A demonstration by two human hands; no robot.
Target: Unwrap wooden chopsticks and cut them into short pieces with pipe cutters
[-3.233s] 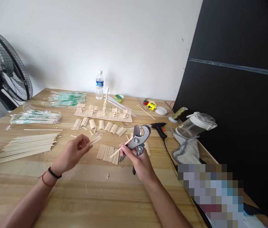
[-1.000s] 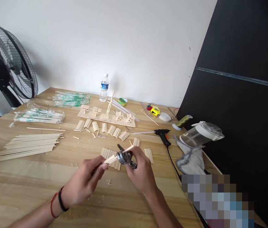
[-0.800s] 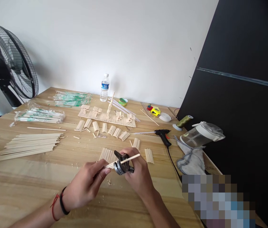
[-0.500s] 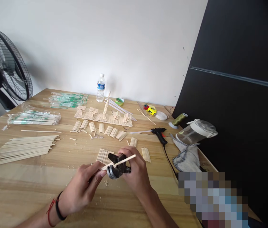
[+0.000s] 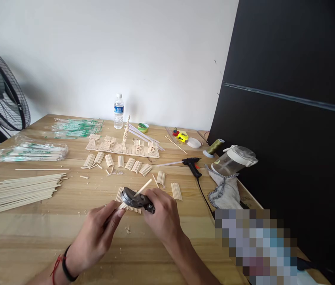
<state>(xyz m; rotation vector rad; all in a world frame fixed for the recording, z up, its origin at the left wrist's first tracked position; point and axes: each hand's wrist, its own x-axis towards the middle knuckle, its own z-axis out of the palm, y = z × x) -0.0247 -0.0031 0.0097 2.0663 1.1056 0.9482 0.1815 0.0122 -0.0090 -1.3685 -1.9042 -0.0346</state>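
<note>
My left hand [image 5: 100, 229] is closed around thin wooden chopsticks [image 5: 143, 187], pinched between thumb and forefinger near their lower end. My right hand [image 5: 163, 209] is wrapped around a dark pair of cutting pliers [image 5: 133, 198]. The rounded metal jaws lie across a chopstick, whose free end sticks out beyond them, up and to the right. Whether the jaws are fully closed is hidden. Partly behind the pliers lies a panel of short sticks [image 5: 120, 194]. Small stick panels [image 5: 130, 163] are spread beyond my hands, in front of a wooden stick model [image 5: 108, 147] with a slim upright piece.
Loose chopsticks [image 5: 25, 188] and wrapped ones [image 5: 33, 151] lie at left, near a fan [image 5: 4, 87]. At right are a glue gun [image 5: 192, 164], a thread spool [image 5: 215, 147], a clear cup [image 5: 229, 161] and a cloth [image 5: 225, 190]. A water bottle [image 5: 119, 113] stands by the wall.
The pliers have turned, so their head now points left and lies across the chopstick. The chopstick's free end tilts up more steeply. The whole view has shifted slightly.
</note>
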